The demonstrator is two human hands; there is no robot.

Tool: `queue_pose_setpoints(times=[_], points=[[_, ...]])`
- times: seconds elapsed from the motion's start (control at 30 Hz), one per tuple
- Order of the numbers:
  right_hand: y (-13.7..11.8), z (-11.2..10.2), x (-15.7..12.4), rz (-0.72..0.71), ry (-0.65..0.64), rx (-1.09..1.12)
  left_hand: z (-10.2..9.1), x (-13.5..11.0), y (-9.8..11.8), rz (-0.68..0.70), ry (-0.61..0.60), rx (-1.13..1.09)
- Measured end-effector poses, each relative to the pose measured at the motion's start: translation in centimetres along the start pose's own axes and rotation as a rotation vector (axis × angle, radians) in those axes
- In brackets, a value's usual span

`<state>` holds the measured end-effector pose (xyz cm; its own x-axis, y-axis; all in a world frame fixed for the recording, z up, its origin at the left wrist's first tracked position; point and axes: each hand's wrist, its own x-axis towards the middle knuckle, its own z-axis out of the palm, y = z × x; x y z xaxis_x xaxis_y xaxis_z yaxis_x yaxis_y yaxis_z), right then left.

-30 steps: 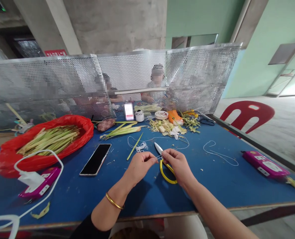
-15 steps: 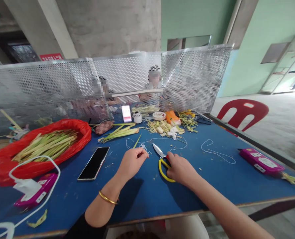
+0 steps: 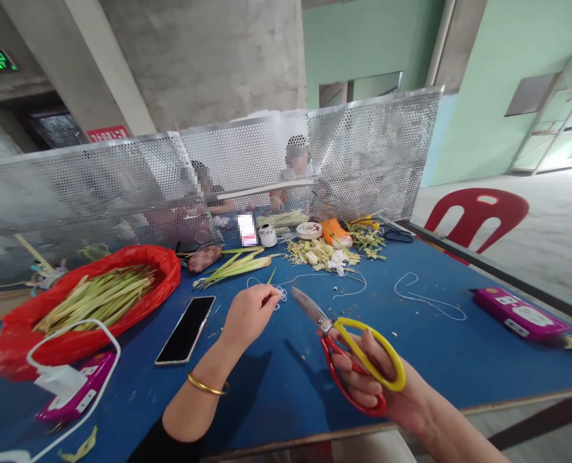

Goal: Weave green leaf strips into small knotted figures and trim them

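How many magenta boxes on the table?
2: one magenta box at the left, partly covered by a white adapter; the other box at the right. More could be hidden.

A dark-screened smartphone (image 3: 186,330) lies flat on the blue desk (image 3: 459,360), left of its middle. Toward the near left corner, a white charger plug (image 3: 62,379) with a white cable (image 3: 92,322) sits on a magenta box (image 3: 100,376); a similar magenta pack (image 3: 517,313) lies by the right edge. Near the far edge, before a perforated metal partition (image 3: 247,154), are a checkered pouch (image 3: 204,258), white jar (image 3: 267,236) and orange packet (image 3: 334,231). A red plastic chair (image 3: 476,215) stands beyond the right edge.
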<state>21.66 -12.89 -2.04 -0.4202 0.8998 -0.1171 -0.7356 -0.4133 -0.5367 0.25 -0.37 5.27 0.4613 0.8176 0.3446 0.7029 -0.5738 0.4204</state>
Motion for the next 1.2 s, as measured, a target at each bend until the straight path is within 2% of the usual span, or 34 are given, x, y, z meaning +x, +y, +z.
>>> queue_pose_setpoints(times=[0.17, 0.33, 0.87, 1.2], points=[[1.4, 0.6, -0.2, 0.036, -0.191, 0.226, 0.0, 0.0, 0.1, 0.045, -0.007, 0.076], [1.6, 0.8, -0.1, 0.079, -0.296, 0.327, -0.1, -0.2, 0.3, 0.056, -0.030, 0.136], [1.6, 1.3, 0.2, 0.114, -0.250, 0.299, 0.4, -0.7, 0.9, 0.096, -0.074, 0.123], [1.3, 1.7, 0.6, 0.087, -0.212, 0.316, 0.3, -1.7, 1.7, 0.056, -0.102, -0.015]])
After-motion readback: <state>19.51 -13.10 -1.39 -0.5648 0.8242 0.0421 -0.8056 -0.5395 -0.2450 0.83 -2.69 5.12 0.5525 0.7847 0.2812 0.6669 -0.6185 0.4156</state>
